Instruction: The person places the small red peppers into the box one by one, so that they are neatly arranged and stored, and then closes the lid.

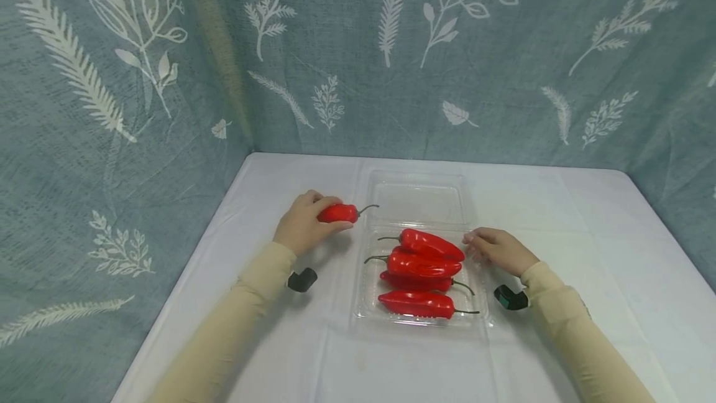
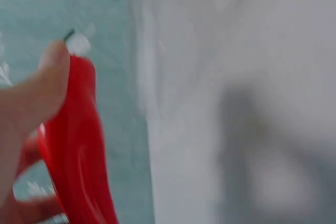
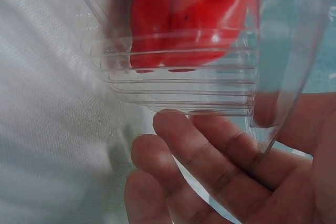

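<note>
My left hand (image 1: 302, 224) grips a glossy red chili pepper (image 1: 339, 213), left of the clear plastic clamshell container (image 1: 367, 291). Its thin stem points right toward the raised or opened lid (image 1: 416, 199). In the left wrist view, the thumb presses on one side of the pepper (image 2: 79, 140) and fingers curl behind it. Several more red peppers (image 1: 422, 264) lie in the container's front half, stems pointing to either side. At the container's right edge, my right hand (image 1: 503, 250) pinches the rim; in the right wrist view the fingers (image 3: 194, 145) lie against the outer ribbed wall.
A white cloth covers the table (image 1: 582, 229). Behind and to the left hangs a blue-green curtain (image 1: 358, 61) with white leaf prints. Small dark devices (image 1: 302, 280) sit at both wrists.
</note>
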Tool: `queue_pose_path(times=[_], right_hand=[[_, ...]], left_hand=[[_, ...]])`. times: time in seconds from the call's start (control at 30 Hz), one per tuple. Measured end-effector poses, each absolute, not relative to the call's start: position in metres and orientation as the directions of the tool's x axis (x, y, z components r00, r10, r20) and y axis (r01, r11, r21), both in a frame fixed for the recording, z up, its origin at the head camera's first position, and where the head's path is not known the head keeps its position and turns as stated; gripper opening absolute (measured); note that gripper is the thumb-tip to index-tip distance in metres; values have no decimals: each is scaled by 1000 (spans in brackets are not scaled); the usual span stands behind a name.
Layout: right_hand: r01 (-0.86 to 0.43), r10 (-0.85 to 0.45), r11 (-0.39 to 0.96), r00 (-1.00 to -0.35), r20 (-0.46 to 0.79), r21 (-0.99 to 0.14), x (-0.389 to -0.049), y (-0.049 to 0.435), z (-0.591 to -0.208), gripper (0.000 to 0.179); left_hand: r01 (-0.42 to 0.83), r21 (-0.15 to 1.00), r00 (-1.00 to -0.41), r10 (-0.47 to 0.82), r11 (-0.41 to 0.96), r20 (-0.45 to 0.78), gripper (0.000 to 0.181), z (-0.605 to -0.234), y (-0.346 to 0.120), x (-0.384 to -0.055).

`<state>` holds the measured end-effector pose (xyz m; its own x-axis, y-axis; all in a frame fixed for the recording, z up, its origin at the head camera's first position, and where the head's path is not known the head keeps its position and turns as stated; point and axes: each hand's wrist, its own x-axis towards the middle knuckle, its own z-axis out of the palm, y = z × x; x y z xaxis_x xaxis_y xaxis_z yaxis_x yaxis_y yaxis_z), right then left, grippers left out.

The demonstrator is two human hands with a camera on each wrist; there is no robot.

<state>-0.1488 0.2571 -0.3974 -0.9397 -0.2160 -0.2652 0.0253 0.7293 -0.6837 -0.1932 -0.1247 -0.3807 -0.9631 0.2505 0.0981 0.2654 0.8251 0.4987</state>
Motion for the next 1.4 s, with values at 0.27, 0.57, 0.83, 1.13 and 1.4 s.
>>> queue_pose_path(times=[0.27, 0.57, 0.83, 1.13, 1.4], right_hand=[[16, -213, 730, -945, -250, -683, -151, 259, -401, 42], [8, -213, 724, -949, -234, -690, -149, 257, -400, 41], [7, -201, 746, -951, -235, -666, -149, 258, -400, 41], [26, -190, 746, -950, -249, -666, -149, 257, -401, 42], [31, -190, 743, -948, -255, -668, -149, 255, -400, 43]], left_hand=[[217, 542, -976, 192, 812, 103, 56, -358, -92, -154], [324, 441, -945, 266, 837, 190, 54, -350, -60, -119], [395, 417, -919, 341, 819, 200, 52, -351, -37, -98], [515, 268, -851, 447, 814, 277, 55, -358, -15, -81], [586, 141, -791, 525, 798, 314, 53, -366, 2, -71]])
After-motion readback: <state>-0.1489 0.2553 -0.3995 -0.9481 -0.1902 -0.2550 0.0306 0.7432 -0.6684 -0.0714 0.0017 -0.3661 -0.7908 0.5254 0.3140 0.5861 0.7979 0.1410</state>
